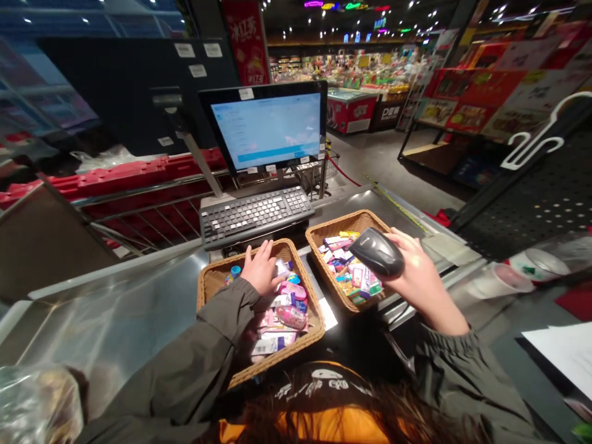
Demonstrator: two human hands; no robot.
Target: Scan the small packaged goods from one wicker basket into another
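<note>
Keyboard [256, 216] behind two packed baskets [204, 290]; below it, left hand [263, 269] rests on packets [287, 311], fingers together, grasp unclear; rightward, right hand [416, 265] fingers wrap scanner [377, 251].

Dim store interior; small ceiling lights [324, 24] bright overhead. Monitor [268, 126] glows, slightly washed out. Steel counter [115, 308] shows soft glare. Strong wide-angle bending, blur toward frame edges.

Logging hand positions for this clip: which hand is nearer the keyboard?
Left. The left hand lies in the left basket, just in front of the keyboard; the right hand holds the scanner over the right basket, farther off to the side.
</note>
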